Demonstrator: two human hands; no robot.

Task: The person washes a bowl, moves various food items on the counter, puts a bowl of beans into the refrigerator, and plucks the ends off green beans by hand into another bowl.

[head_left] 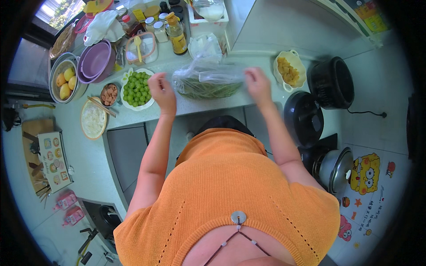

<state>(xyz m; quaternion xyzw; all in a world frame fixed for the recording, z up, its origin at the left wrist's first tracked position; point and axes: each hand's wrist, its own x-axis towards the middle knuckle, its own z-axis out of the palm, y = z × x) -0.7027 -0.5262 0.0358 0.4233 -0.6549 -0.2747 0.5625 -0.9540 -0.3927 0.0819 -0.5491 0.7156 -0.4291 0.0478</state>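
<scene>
A clear plastic bag [219, 73] holding long green vegetables [209, 89] lies on the counter in front of me. My left hand [162, 91] is raised with curled fingers by the bag's left end, beside a white dish [145, 107] of green grapes [136, 89]. At the bag's right end is my right hand [258, 84], its fingers bent and blurred, with the fingertips close to the plastic. Whether either hand grips the film cannot be made out.
Right of the bag stand a dish of yellow chunks [288, 71], a black cooker pot [331, 83] and a dark lid [303, 119]. To the left are a bowl of sliced meat [109, 94], chopsticks [101, 106] on a plate of white food [93, 118], and purple basins [96, 61]. An oil bottle [176, 35] stands behind.
</scene>
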